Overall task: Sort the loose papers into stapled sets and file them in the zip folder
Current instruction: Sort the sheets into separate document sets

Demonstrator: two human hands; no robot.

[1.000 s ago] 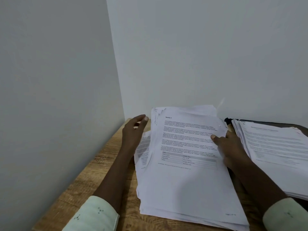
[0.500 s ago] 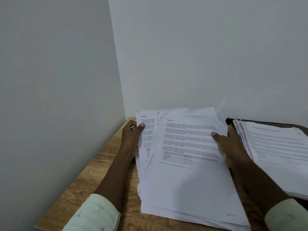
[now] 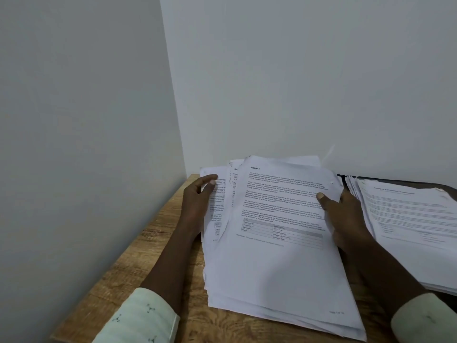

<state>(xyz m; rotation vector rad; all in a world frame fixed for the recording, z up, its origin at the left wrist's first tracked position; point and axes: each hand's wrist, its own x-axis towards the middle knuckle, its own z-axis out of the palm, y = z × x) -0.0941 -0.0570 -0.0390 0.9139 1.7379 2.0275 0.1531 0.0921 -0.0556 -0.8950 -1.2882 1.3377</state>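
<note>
The stack of loose papers (image 3: pixel 277 268) lay mid-table, its near edge at the wooden table (image 3: pixel 138 263) front. The left hand (image 3: pixel 197 204) pinched the fanned-out left sheets, thumb on top. The right hand (image 3: pixel 346 219) pressed its thumb on the top sheet (image 3: pixel 284 206); its fingers were hidden beneath. Bare wood lay open on the left, up to the side wall (image 3: pixel 86 120). A second pile (image 3: pixel 408 219), cut off at right, covered most of a dark folder (image 3: pixel 445 188). A second earlier the left hand had been open beside the stack.
</note>
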